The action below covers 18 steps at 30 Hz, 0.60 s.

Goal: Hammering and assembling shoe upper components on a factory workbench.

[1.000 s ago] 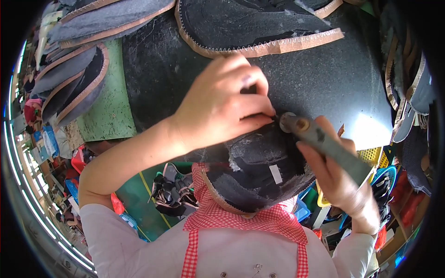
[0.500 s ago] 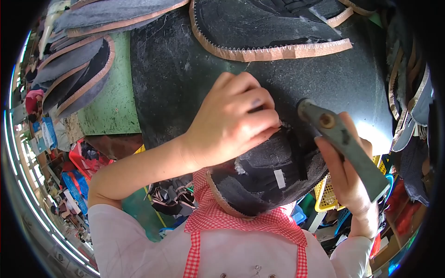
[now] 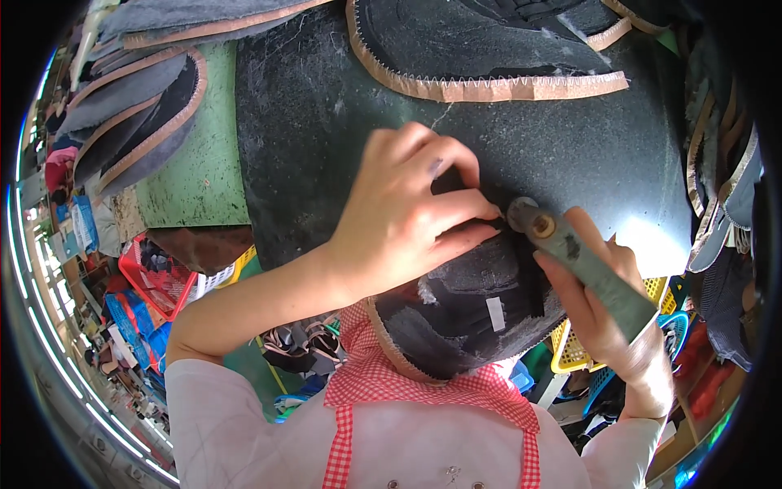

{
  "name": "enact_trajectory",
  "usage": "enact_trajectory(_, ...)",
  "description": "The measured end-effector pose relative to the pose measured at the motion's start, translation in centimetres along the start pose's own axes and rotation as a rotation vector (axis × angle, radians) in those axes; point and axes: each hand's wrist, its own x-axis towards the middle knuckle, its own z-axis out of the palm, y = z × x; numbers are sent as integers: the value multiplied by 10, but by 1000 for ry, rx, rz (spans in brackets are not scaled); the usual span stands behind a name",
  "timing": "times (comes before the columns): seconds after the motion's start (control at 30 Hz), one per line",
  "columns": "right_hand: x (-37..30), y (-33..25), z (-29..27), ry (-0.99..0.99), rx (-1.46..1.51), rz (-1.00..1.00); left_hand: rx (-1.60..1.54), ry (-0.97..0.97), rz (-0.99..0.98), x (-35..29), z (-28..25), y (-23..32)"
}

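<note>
A dark shoe upper [image 3: 453, 336] with a tan stitched edge and a small white label lies at the near edge of the black work surface, against my apron. With thumb and fingers pinched, my left hand [image 3: 411, 216] grips the far part of this upper; the exact fold between the fingertips is hidden. In my right hand [image 3: 607, 306] is a grey metal hammer [image 3: 588, 265], held with the fingers around it. Its round head end lies right beside my left fingertips, over the upper; whether it touches the material I cannot tell.
Another dark upper [image 3: 481, 61] with tan edging lies beyond my hands on the black mat [image 3: 293, 122]. More grey uppers [image 3: 142, 114] are piled at the left on the green tabletop [image 3: 199, 175]. Others hang at the right. Red and yellow baskets [image 3: 570, 350] stand below.
The hammer and my right hand have moved left, bringing the hammer's head close to my left fingertips. My left fingers have shifted slightly, still pinching the upper.
</note>
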Motion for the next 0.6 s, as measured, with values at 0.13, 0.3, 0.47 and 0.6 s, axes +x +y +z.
enact_trajectory(0.13,0,0,-4,76,81,90,-110,28,13,-3,8,1)
enact_trajectory(0.3,6,5,-4,-82,-64,-6,-51,51,84,-5,10,5)
enact_trajectory(0.47,1,-4,-8,-107,4,136,-22,67,133,-4,8,0)
enact_trajectory(0.6,-3,4,-5,-183,-101,83,-3,60,-5,-5,-4,2)
